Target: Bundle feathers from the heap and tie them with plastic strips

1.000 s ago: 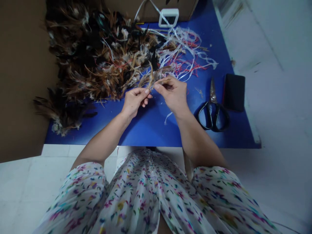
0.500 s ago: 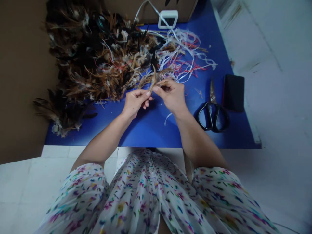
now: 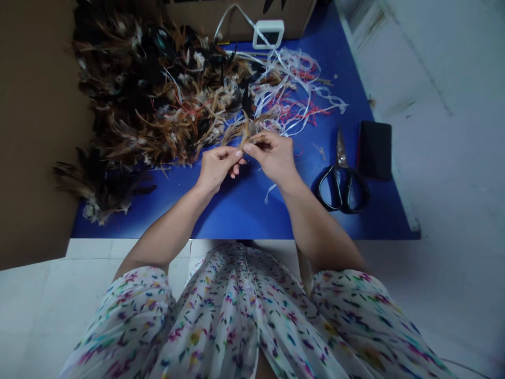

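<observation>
My left hand (image 3: 219,167) pinches the lower end of a small bunch of brown feathers (image 3: 246,131) between thumb and forefinger. My right hand (image 3: 274,153) is closed on the same bunch from the right, its thumb tip close to the left thumb. The feather tips point up and away from me. Just beyond the hands lies a large heap of brown and black feathers (image 3: 158,100) on the blue table (image 3: 244,210). A tangle of white ribbons and red threads (image 3: 300,89) lies behind my right hand.
Black-handled scissors (image 3: 342,179) and a dark flat phone-like object (image 3: 374,150) lie at the right. A separate feather clump (image 3: 102,184) sits at the left. A small white-framed device (image 3: 268,35) stands before a cardboard box (image 3: 236,18); brown cardboard (image 3: 35,131) rises along the left.
The right thumb has moved slightly left, nearer the left thumb, on the feathers. A dark feather tip above the bunch shows less. The whole view has shifted slightly.
</observation>
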`<state>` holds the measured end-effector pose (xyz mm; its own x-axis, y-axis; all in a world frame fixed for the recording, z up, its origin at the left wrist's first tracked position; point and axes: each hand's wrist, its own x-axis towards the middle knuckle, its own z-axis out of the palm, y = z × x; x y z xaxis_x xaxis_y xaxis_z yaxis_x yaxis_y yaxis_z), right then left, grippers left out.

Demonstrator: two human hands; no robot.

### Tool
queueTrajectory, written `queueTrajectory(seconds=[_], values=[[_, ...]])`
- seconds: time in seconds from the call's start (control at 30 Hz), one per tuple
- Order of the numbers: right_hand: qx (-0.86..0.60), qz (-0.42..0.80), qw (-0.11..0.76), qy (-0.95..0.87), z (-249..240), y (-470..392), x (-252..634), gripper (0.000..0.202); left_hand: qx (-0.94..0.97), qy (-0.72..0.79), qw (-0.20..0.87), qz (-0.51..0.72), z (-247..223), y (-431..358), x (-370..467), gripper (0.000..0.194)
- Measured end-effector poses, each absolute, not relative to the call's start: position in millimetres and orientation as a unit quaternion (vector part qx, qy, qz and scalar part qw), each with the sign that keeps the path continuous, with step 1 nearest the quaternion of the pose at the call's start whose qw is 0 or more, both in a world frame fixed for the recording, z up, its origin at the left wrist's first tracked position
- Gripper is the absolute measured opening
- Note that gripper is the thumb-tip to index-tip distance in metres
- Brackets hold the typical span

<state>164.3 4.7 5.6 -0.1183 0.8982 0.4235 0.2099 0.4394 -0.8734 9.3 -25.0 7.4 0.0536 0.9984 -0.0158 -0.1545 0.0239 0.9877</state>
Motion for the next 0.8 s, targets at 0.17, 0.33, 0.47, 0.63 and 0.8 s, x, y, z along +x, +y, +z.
queueTrajectory(seconds=[0.17,0.33,0.47,0.63,0.8], values=[[-0.411,0.33,0.515,-0.676,10.5,1.0,163.5,0.048,0.477,0.461,0.544,0.515,8.3,-24.4,9.3,0.039],[-0.415,0.331,0.505,-0.681,11.7,-1.1,161.5,0.049,0.473,0.45,0.544,0.528,7.5,-23.3,9.3,0.043],[-0.441,0.294,0.516,-0.673,19.2,3.6,173.9,0.039,0.461,0.461,0.526,0.546,8.7,-20.3,6.7,0.04],[-0.553,0.155,0.541,-0.614,32.1,14.0,213.3,0.007,0.433,0.458,0.511,0.585,13.3,-15.6,0.5,0.032],[-0.641,0.099,0.375,-0.663,35.4,15.3,243.8,0.012,0.413,0.472,0.506,0.593,17.1,-13.5,-1.8,0.03]])
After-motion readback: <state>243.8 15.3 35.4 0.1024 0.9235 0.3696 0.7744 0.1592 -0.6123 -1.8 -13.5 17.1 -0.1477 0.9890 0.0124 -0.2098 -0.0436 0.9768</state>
